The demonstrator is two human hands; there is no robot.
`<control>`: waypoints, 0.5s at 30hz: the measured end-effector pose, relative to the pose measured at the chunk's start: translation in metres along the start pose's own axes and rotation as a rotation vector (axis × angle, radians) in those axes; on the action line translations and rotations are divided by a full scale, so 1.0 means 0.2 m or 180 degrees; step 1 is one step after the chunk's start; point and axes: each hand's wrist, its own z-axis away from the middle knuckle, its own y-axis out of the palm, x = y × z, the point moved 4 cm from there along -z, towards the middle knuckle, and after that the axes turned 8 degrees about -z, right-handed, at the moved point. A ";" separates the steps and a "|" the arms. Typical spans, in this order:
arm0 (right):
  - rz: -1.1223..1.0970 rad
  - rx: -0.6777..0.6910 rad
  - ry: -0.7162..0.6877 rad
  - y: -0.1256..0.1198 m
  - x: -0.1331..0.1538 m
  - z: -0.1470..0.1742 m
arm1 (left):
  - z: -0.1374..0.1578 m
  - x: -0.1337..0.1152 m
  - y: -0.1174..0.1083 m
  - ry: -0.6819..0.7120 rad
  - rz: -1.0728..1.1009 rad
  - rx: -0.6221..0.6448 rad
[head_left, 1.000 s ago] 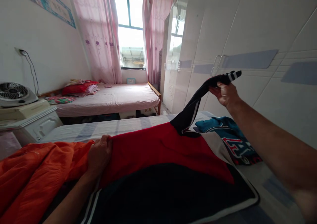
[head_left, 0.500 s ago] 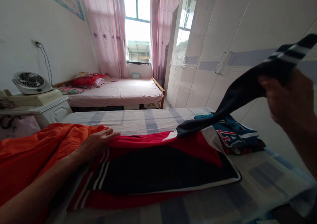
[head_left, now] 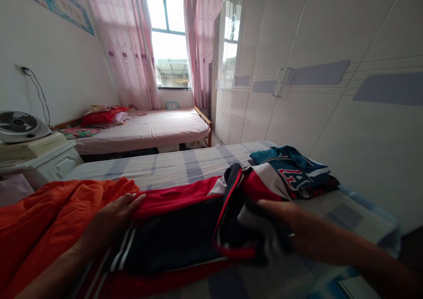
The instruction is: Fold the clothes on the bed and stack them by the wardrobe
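- Grip, head view: your right hand [head_left: 279,217] appears clamped on the dark sleeve [head_left: 233,184], fingertips blurred; your left hand [head_left: 114,213] lies flat, unclenched, on the striped top [head_left: 178,228].
- Change: the sleeve, raised half a second ago, now doubles over the top, shortening its outline.
- Pose: right forearm low, from the bed's [head_left: 165,171] right edge, beside the teal shirt [head_left: 291,164].

On the near bed [head_left: 194,163] lies the jacket [head_left: 175,233]; from it, the clothes pile [head_left: 292,175] is at two o'clock, another garment [head_left: 59,219] at nine, the far bed [head_left: 158,127] at eleven.
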 end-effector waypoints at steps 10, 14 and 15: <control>0.2495 -0.0293 0.0396 -0.06 -0.58 -0.55 | -0.08 0.02 0.02 -0.0144 -0.0465 -0.0009; 0.2688 -0.0097 0.0606 -0.02 -0.68 -0.65 | -0.07 0.03 0.01 -0.0111 -0.0556 0.0047; 0.2670 -0.0128 0.0629 -0.03 -0.69 -0.65 | -0.07 0.03 0.00 -0.0107 -0.0608 0.0032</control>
